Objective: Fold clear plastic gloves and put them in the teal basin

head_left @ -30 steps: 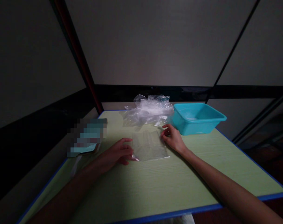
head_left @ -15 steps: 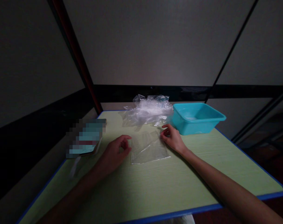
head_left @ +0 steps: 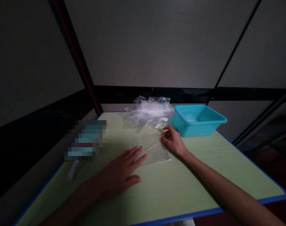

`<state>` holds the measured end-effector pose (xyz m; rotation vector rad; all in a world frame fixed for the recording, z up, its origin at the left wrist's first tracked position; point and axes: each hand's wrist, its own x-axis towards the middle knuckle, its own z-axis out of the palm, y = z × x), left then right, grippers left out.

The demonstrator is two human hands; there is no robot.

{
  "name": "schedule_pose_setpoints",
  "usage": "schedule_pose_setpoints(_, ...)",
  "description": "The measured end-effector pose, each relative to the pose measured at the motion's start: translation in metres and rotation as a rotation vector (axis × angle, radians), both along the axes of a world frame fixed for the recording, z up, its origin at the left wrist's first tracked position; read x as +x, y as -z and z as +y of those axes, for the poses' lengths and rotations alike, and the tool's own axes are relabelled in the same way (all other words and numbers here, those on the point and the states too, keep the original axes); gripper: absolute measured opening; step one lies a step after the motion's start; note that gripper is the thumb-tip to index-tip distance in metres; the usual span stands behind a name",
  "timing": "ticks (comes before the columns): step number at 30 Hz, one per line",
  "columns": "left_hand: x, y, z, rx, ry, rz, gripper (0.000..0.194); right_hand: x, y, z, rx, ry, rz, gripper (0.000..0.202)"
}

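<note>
A clear plastic bag (head_left: 154,150) lies flat on the table in front of me. My left hand (head_left: 124,169) is spread palm down, its fingers over the bag's left part. My right hand (head_left: 173,141) has its thumb and fingers pinched together at the bag's upper right edge, and the edge seems to be between them. Behind the bag, a loose heap of clear plastic bags (head_left: 148,113) is piled at the far side of the table.
A turquoise plastic basin (head_left: 199,127) stands at the back right, close to my right hand. At the left edge lies a blurred-out flat object (head_left: 86,141) with a whitish strip (head_left: 72,169) beside it. The pale green table (head_left: 171,194) has a blue edge; a panelled wall rises behind.
My left hand has opened from a curled shape, flattened, and moved right and nearer to me over the bag. My right hand has stayed pinched at the bag's edge.
</note>
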<state>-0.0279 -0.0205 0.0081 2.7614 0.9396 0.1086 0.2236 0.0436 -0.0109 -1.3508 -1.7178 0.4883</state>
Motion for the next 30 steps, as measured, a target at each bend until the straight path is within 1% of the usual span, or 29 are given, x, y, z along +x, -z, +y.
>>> schedule_pose_setpoints(2,-0.001,-0.004,-0.003,-0.029,0.027,-0.007,0.057,0.0,0.0,0.001,-0.003,-0.003,0.017,0.026)
schedule_pose_setpoints(4,0.003,-0.01,-0.002,-0.051,0.028,-0.039,0.056,0.0,0.0,0.001,-0.031,-0.026,0.069,0.024)
schedule_pose_setpoints(6,0.013,-0.018,0.005,-0.044,0.01,-0.078,0.052,0.0,-0.002,0.002,-0.096,-0.072,0.171,0.024)
schedule_pose_setpoints(8,0.027,-0.023,0.021,-0.002,0.033,-0.118,0.05,0.001,-0.006,0.001,-0.191,-0.115,0.305,0.025)
schedule_pose_setpoints(10,0.043,-0.022,0.041,0.042,0.063,-0.16,0.046,0.003,-0.011,0.0,-0.284,-0.142,0.423,0.024)
schedule_pose_setpoints(12,0.055,-0.018,0.061,0.066,0.073,-0.168,0.044,0.006,-0.015,-0.002,-0.348,-0.169,0.503,0.022)
schedule_pose_setpoints(15,0.065,-0.009,0.077,0.097,0.109,-0.138,0.045,0.012,-0.02,-0.004,-0.416,-0.224,0.615,0.021)
schedule_pose_setpoints(18,0.067,-0.005,0.078,0.117,0.129,-0.074,0.045,0.018,-0.02,-0.003,-0.503,-0.289,0.724,0.025)
schedule_pose_setpoints(22,0.065,-0.003,0.071,0.128,0.148,-0.028,0.045,0.025,-0.022,-0.004,-0.621,-0.475,0.796,0.035)
schedule_pose_setpoints(24,0.065,-0.003,0.068,0.144,0.17,-0.03,0.045,0.027,-0.024,-0.006,-0.653,-0.532,0.795,0.037)
schedule_pose_setpoints(27,0.065,-0.001,0.066,0.168,0.198,-0.043,0.045,0.026,-0.026,-0.008,-0.671,-0.533,0.764,0.035)
schedule_pose_setpoints(30,0.064,0.002,0.066,0.171,0.188,-0.062,0.046,0.022,-0.025,-0.009,-0.629,-0.473,0.755,0.03)
